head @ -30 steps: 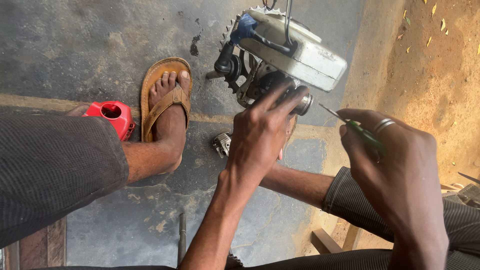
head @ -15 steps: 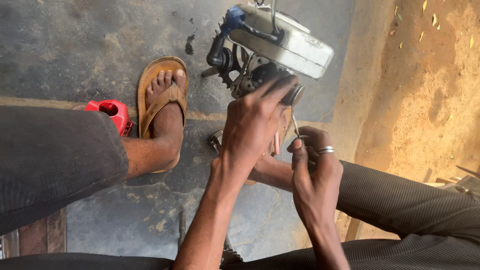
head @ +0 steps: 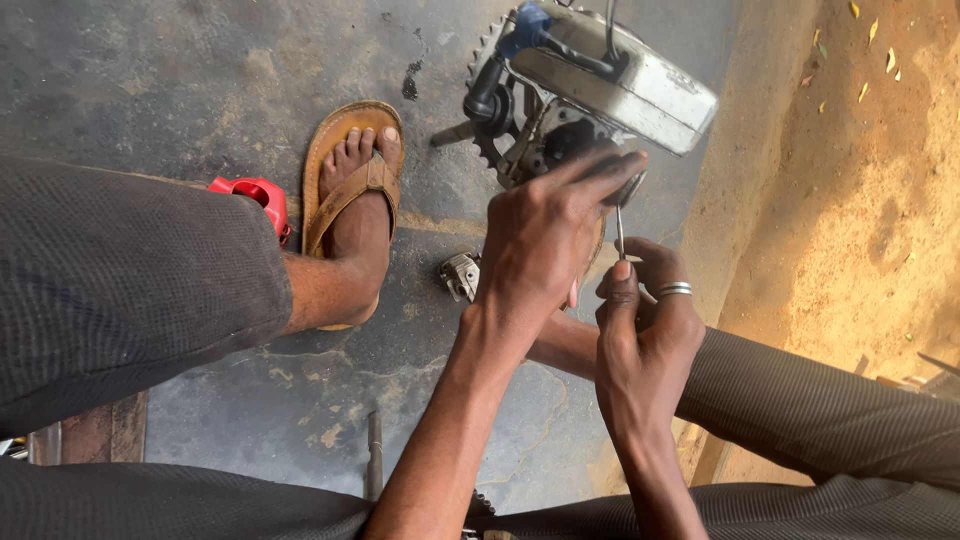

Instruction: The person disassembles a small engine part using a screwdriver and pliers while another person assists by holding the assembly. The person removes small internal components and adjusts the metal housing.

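Note:
My left hand (head: pixel 548 235) rests its fingers on a grey metal engine assembly (head: pixel 600 85) with a toothed sprocket (head: pixel 487 100), which stands on the concrete floor ahead of me. My right hand (head: pixel 645 320), with a ring on one finger, holds a thin screwdriver (head: pixel 620 228) whose shaft points up at the underside of the engine just below my left fingertips. The screwdriver's handle is hidden inside my fist.
My left foot in a brown sandal (head: pixel 350 190) is planted to the left of the engine, with a red plastic object (head: pixel 255 195) beside it. A small grey metal part (head: pixel 461 275) lies on the concrete near my left wrist. Sandy ground (head: pixel 860 180) runs along the right.
My right hand has swung in from the right with the screwdriver and raised its tip to the engine. My left hand stays on the engine.

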